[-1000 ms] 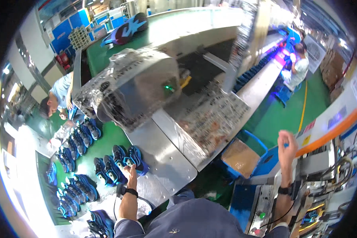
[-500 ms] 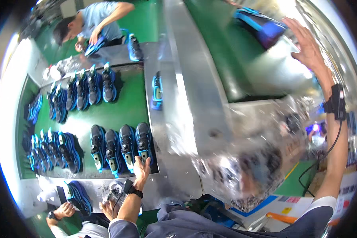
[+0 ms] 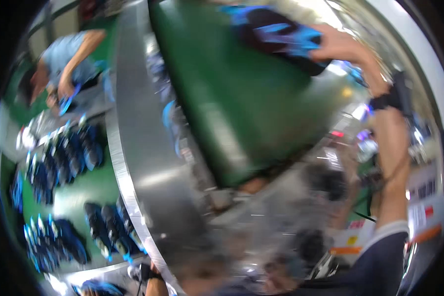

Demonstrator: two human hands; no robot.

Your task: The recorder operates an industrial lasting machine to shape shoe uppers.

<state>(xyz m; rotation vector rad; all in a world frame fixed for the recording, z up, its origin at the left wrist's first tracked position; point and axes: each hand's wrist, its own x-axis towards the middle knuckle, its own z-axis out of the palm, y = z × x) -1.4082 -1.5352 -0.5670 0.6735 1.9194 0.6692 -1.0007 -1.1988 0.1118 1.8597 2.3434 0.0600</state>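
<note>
At the upper right, my right hand [image 3: 338,47] has its fingers closed round the near end of a dark shoe [image 3: 274,32] with bright blue and purple parts. Motion smears both, and the shoe lies over a green belt [image 3: 222,113]. Low in the picture, my left forearm [image 3: 156,287] with a black wrist strap shows beside the curved metal edge. The fingers of that hand cannot be made out. Closest to it stands a group of dark shoes [image 3: 114,229] with blue edges.
A broad metal rail [image 3: 143,123] runs between two green belts. More shoes [image 3: 69,155] stand in rows on the left belt. At the far left a co-worker in a light blue shirt [image 3: 66,54] handles a shoe. Clear, shiny plastic [image 3: 266,232] blurs the lower middle.
The view has swung right, so the rows of shoes sit further left. My right hand, spread and apart from the shoe before, now grips it. My left hand has left the nearest shoe's heel.
</note>
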